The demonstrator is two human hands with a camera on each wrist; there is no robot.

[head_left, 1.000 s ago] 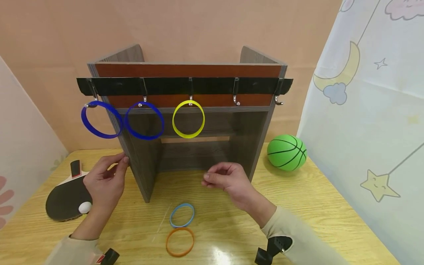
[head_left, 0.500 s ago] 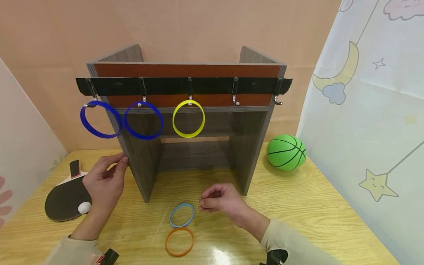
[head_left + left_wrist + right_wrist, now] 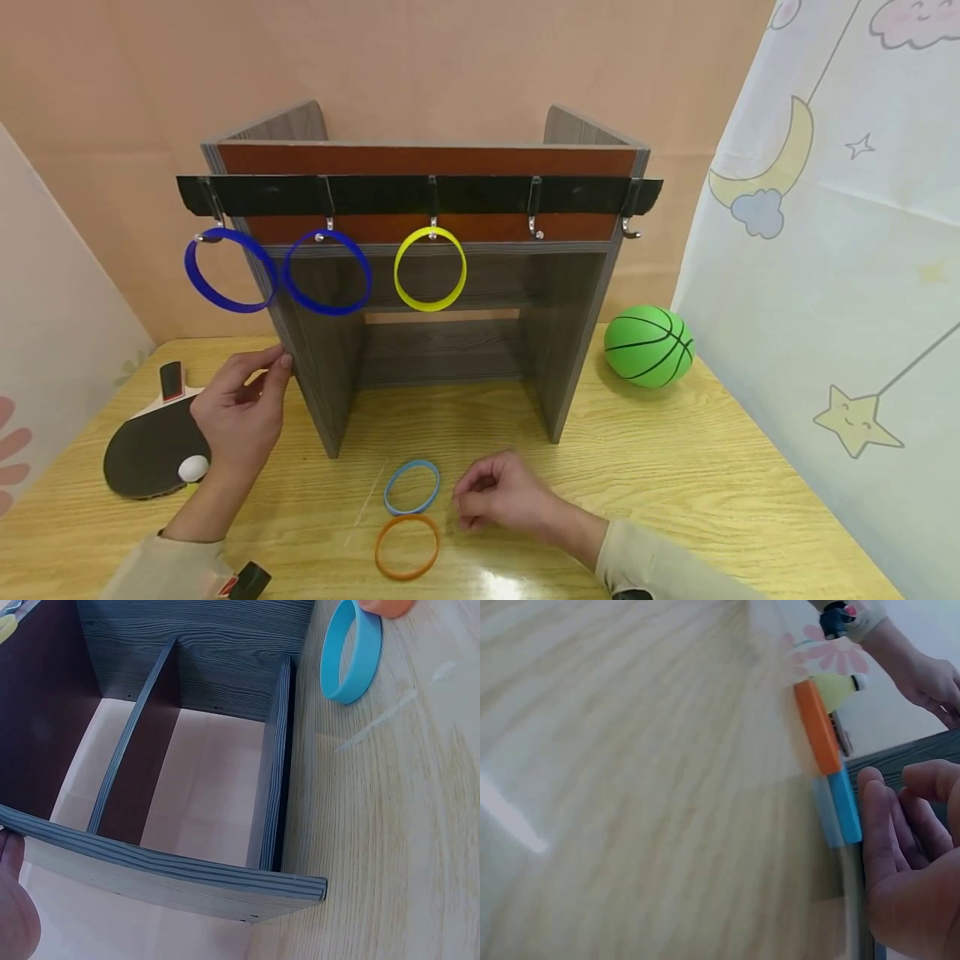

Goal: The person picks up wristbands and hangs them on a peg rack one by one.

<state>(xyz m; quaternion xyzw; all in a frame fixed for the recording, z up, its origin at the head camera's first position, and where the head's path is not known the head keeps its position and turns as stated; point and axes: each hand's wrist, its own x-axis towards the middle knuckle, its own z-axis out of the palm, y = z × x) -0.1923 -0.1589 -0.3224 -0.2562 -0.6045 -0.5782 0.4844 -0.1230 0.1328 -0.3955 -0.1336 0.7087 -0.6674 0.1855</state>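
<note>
My left hand point(image 3: 240, 408) is at the front edge of the left side panel of a grey wooden shelf point(image 3: 315, 375), its thumb and fingertips holding the edge. My right hand point(image 3: 506, 496) is above the table with bent fingers and nothing in them. Just left of it lie a light blue wristband point(image 3: 412, 487) and an orange wristband point(image 3: 407, 547), touching each other. Along the shelf's front runs a black hook rail point(image 3: 480, 196). Two dark blue wristbands point(image 3: 230, 271) and a yellow wristband point(image 3: 431, 269) hang from its hooks; the two right hooks carry nothing.
A green ball point(image 3: 649, 346) with black lines sits right of the shelf. At the left lie a black table tennis paddle point(image 3: 150, 454) and a white ball point(image 3: 193, 468), partly beside my left forearm. Patterned cloth point(image 3: 840, 250) stands along the right side.
My right hand has come down and toward me, from in front of the shelf opening to beside the two wristbands on the table. The left hand stays at the panel.
</note>
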